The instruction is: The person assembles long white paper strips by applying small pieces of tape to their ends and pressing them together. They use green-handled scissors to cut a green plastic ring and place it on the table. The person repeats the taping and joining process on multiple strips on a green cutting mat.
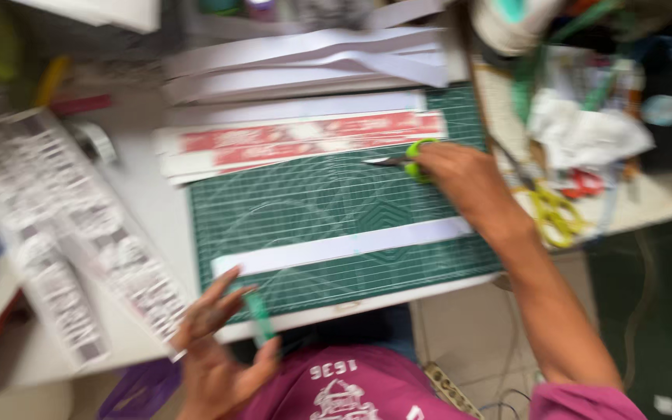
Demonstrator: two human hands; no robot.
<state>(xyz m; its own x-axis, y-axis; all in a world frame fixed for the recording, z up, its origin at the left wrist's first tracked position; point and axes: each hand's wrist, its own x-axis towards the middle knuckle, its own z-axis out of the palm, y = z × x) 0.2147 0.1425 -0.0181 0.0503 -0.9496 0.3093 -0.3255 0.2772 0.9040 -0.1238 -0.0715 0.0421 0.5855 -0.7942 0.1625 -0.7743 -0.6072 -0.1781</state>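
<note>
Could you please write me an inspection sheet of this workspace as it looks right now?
Surface: green gridded cutting mat on a white table.
Job's things: long white paper strip lying across the mat; green-handled cutting tool; thin green pen-like stick.
Clutter: red-and-white printed strips, stacked white paper, black-and-white printed sheets, yellow-handled scissors, crumpled white paper.
Grips: right hand holds the cutting tool; left hand open, fingers spread, beside the green stick.
Cables: thin cables on the floor.
Surroundings: tiled floor; picture blurred.
</note>
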